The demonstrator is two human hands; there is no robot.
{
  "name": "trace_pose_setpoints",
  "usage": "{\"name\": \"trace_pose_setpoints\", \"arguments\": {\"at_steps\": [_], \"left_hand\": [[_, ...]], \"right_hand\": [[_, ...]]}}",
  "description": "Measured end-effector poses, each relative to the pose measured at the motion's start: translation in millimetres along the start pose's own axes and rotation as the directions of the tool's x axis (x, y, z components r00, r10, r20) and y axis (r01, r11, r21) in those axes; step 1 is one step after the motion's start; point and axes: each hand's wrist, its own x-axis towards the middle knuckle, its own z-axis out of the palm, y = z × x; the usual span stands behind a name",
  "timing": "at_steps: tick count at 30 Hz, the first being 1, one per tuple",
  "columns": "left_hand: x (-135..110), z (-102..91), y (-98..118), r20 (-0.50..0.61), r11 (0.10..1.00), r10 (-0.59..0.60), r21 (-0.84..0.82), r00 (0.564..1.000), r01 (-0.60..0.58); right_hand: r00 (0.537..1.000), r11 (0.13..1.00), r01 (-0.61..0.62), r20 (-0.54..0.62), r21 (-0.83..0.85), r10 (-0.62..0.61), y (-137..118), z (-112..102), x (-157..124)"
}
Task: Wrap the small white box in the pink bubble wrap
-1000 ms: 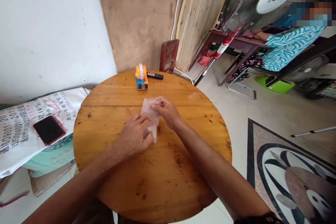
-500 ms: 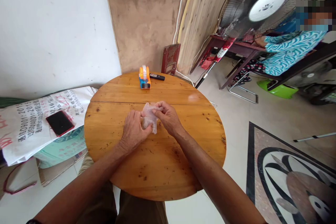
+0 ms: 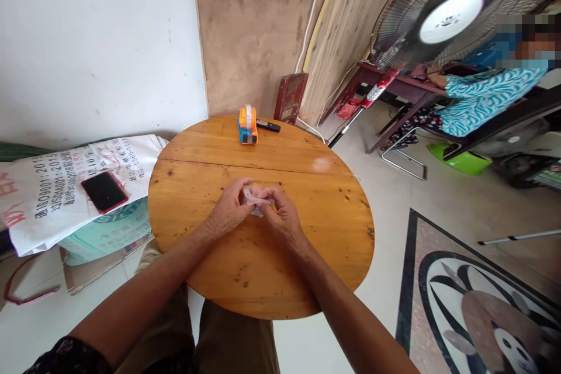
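Note:
Over the middle of the round wooden table (image 3: 258, 280), a small crumpled sheet of bubble wrap (image 3: 253, 197) is pinched between both hands. My left hand (image 3: 230, 207) grips its left side, the thumb pointing towards the other hand. On its right side, my right hand (image 3: 281, 216) holds an edge with bent fingers and thumb. Whether anything lies inside the wrap cannot be seen. Beyond the hands, near the table's far edge, an orange and blue tape dispenser (image 3: 248, 125) with a clear roll stands beside a small black device (image 3: 268, 125).
To the left, a phone (image 3: 104, 191) with a red edge lies on a white printed sack (image 3: 39, 198). A large standing fan (image 3: 447, 17) is at the right. Behind it a person in a blue patterned top (image 3: 486, 96) sits by a desk. A red chair (image 3: 291, 96) touches the far side.
The bubble wrap, spread out taller before, is now bunched smaller between my hands. My left fingers have closed round its left side. The view has shifted slightly.

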Motion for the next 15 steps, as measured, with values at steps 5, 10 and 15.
{"name": "trace_pose_setpoints", "arguments": {"at_steps": [5,10,15], "left_hand": [[-0.5,-2.5,-0.9,0.003,0.996,0.076,0.055,0.997,-0.076],[1.0,-4.0,2.7,0.035,0.996,0.077,0.048,0.996,-0.079],[1.9,-22.5,12.6,0.230,0.997,0.081,-0.023,0.970,-0.078]], "right_hand": [[0.997,0.999,0.053,-0.050,-0.005,-0.053,6.2,10.3,-11.2],[0.998,0.998,0.069,-0.010,0.007,-0.069,11.7,6.6,-9.8],[0.990,0.992,0.125,0.069,0.014,-0.126,13.4,1.5,-9.3]]}}
